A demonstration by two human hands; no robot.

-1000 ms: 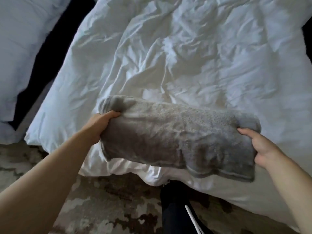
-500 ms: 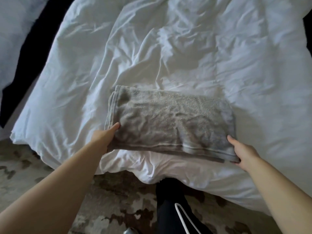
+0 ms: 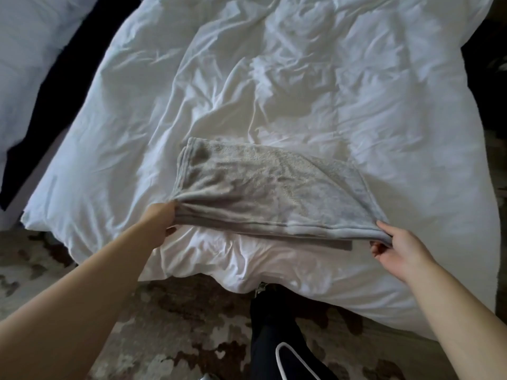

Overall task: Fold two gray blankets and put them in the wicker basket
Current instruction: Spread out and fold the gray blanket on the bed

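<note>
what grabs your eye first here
A folded gray blanket lies mid-frame on the near part of a rumpled white duvet. The left hand grips its near left corner, and the right hand pinches its near right corner. Below the bed's edge shows a mottled brown rug.

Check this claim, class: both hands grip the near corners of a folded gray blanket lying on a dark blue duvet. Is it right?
No. The head view shows the duvet is white, not dark blue. The rest stands: the left hand and right hand each grip a near corner of the folded gray blanket.
</note>
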